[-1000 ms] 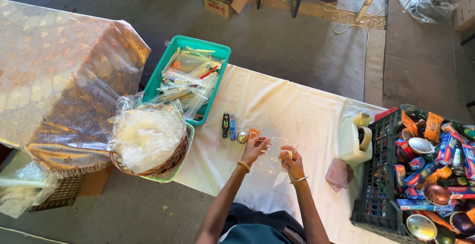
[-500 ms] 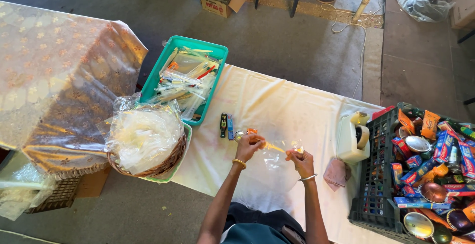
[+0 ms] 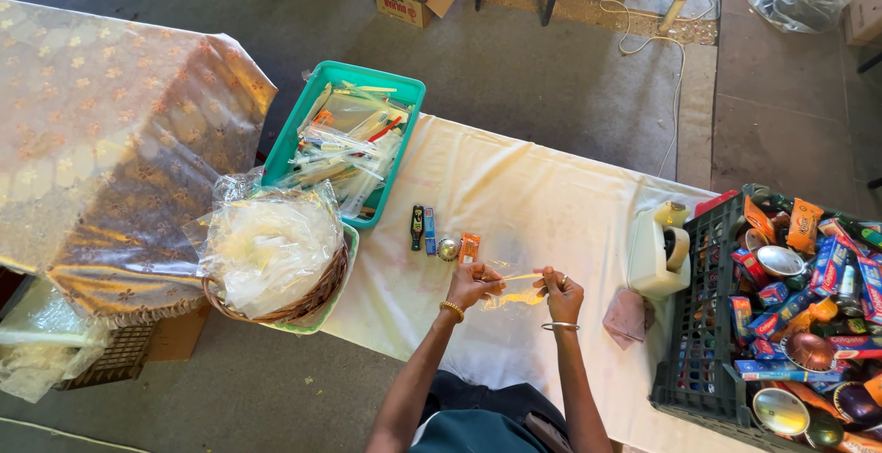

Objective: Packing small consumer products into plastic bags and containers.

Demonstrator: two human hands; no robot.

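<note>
**Both hands pinch a thin yellow strip over the white surface**

Your left hand [image 3: 474, 284] and right hand [image 3: 560, 295] are held a little apart, each with its fingers closed on one end of a thin yellow strip [image 3: 516, 277] stretched between them. Just under the strip a clear plastic bag [image 3: 514, 301] with something yellow inside lies on the surface [image 3: 533, 186], which is covered in a white cloth. Each wrist carries a bangle.

Just beyond your left hand sit three small things in a row: a dark narrow item [image 3: 417, 227], a small round silver object [image 3: 448, 249] and a small orange packet [image 3: 469, 246] that lies nearest your fingers.

To your right stands a white tape dispenser [image 3: 654, 253], with a folded pinkish cloth [image 3: 627, 316] near its base. Past that, a dark plastic crate [image 3: 698, 324] at the right end is heaped with colourful packets and shiny metal bowls.

To your left a teal tray [image 3: 299, 141] holds long packaged sticks in clear sleeves. Beside its near end a woven basket [image 3: 303, 301] is filled with crumpled clear plastic bags [image 3: 271, 246]. Further left is a second table draped in a gold patterned cloth [image 3: 101, 141].
</note>
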